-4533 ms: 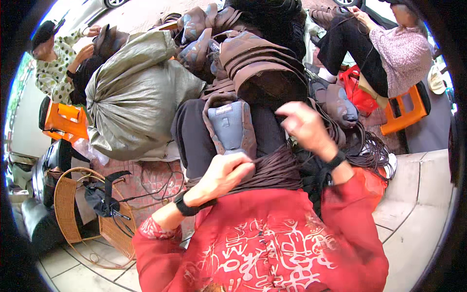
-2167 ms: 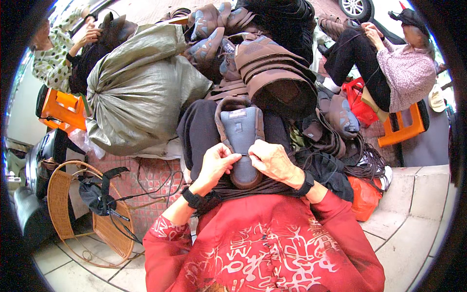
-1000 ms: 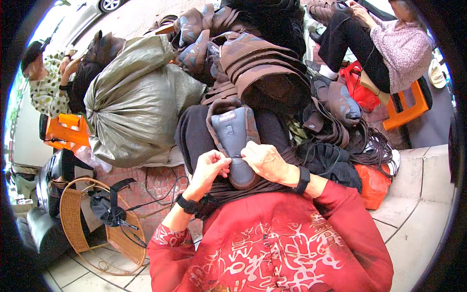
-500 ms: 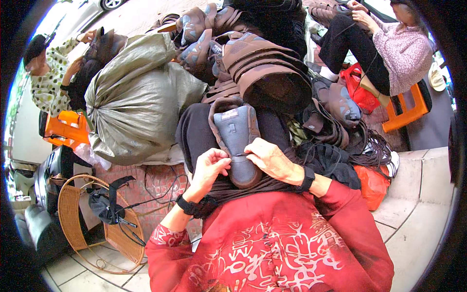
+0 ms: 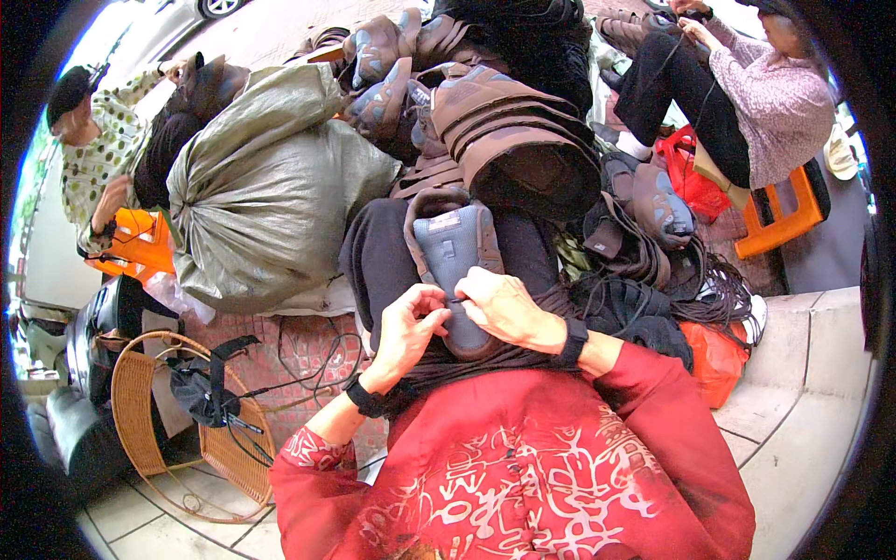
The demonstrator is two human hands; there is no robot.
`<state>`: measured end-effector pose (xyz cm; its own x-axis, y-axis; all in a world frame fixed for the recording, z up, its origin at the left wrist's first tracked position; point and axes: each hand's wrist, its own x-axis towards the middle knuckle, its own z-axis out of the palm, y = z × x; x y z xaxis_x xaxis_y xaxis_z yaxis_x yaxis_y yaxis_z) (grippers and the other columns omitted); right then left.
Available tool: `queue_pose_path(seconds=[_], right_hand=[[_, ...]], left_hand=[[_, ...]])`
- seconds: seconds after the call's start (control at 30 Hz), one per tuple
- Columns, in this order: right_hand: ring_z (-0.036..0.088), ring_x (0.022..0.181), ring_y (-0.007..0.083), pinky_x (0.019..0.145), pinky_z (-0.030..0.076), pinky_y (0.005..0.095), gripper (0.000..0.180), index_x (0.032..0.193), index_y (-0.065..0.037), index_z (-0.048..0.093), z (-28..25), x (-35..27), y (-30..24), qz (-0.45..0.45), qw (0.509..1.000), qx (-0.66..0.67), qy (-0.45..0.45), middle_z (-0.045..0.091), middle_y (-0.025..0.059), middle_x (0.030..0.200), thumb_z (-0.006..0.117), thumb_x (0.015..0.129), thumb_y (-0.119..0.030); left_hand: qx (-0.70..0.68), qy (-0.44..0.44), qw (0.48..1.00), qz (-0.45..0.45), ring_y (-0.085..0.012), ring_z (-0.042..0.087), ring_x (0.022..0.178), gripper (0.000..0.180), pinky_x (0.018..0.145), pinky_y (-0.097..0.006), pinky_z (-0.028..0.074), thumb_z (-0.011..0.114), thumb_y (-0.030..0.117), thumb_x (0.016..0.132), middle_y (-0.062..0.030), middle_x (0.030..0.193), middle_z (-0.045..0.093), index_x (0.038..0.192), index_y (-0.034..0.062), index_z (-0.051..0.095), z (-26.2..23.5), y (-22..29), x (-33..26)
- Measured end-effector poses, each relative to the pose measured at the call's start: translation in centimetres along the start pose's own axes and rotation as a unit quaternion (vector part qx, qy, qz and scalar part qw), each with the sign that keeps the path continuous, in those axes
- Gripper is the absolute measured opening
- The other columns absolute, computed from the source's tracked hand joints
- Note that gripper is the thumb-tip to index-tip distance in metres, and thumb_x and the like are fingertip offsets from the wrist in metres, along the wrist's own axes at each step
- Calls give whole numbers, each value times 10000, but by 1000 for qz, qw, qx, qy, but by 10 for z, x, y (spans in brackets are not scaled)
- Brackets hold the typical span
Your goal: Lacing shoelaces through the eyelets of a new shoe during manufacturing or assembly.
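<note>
Grey-blue moulded material marks the shoe upper [image 5: 455, 271], which lies at frame centre on the person's dark-clothed lap, its long axis running nearly vertical in the picture with the brown-edged end toward the top and the near end under the hands. Left of it, the left hand [image 5: 408, 329] comes in from the lower left with its fingers curled; thumb and forefinger are pinched together at the upper's lower left edge, but whether they grip the edge itself or a thread cannot be told. The right hand [image 5: 501, 306] lies just right of centre, directly over the lower part of the upper, fingers bent and pressing on it; it covers more of the piece and is the nearer of the two. Both sets of fingertips meet at one spot, touching. Farther left stand a grey-green sack [image 5: 266, 182] and a wicker basket [image 5: 140, 420]; farther right, a tangle of black cord [image 5: 695, 289].
</note>
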<state>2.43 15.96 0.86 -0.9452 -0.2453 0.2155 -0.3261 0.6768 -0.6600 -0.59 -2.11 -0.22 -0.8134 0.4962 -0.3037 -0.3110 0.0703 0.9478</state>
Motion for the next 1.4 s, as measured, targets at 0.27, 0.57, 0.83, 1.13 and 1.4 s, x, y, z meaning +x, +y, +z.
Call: queue_pose_path(seconds=[0.27, 0.57, 0.83, 1.13, 1.4], right_hand=[[547, 705, 351, 609, 448, 417, 80, 813, -46, 526, -3, 1, 9, -23, 999, 38, -24, 521, 147, 749, 524, 742, -84], [575, 657, 231, 592, 461, 323, 137, 819, 7, 552, -26, -4, 13, 11, 996, 85, -28, 552, 129, 716, 604, 746, -97], [572, 520, 119, 478, 464, 230, 271, 799, 6, 609, -48, -5, 35, 284, 850, 313, -316, 594, 48, 674, 611, 802, -265], [571, 526, 127, 493, 468, 242, 319, 763, 4, 605, -45, 13, 13, 329, 827, 346, -297, 592, 54, 656, 593, 818, -309], [510, 551, 93, 510, 406, 257, 300, 751, -6, 618, -51, -4, 32, 126, 945, 215, -212, 568, 35, 595, 541, 836, -283]], left_hand=[[337, 20, 907, 253, -193, 551, 655, 103, 582, -276, 467, 633, 38, 741, -85, 728, 531, 843, 36, 621, 11, 10, 10], [547, 25, 791, 272, -329, 517, 710, 90, 609, -395, 436, 578, 49, 754, -136, 758, 512, 817, 42, 514, -33, 17, 1], [636, 198, 737, 117, -331, 488, 741, 118, 669, -404, 411, 575, 20, 705, -132, 773, 485, 784, 26, 488, -241, 4, -55], [472, -37, 851, 227, -308, 577, 732, 194, 619, -376, 450, 596, 223, 800, -131, 761, 596, 815, 30, 599, -24, 32, 14], [480, -31, 855, 196, -322, 578, 618, 188, 562, -388, 440, 576, 206, 804, -163, 657, 573, 738, 30, 587, -39, 39, -2]])
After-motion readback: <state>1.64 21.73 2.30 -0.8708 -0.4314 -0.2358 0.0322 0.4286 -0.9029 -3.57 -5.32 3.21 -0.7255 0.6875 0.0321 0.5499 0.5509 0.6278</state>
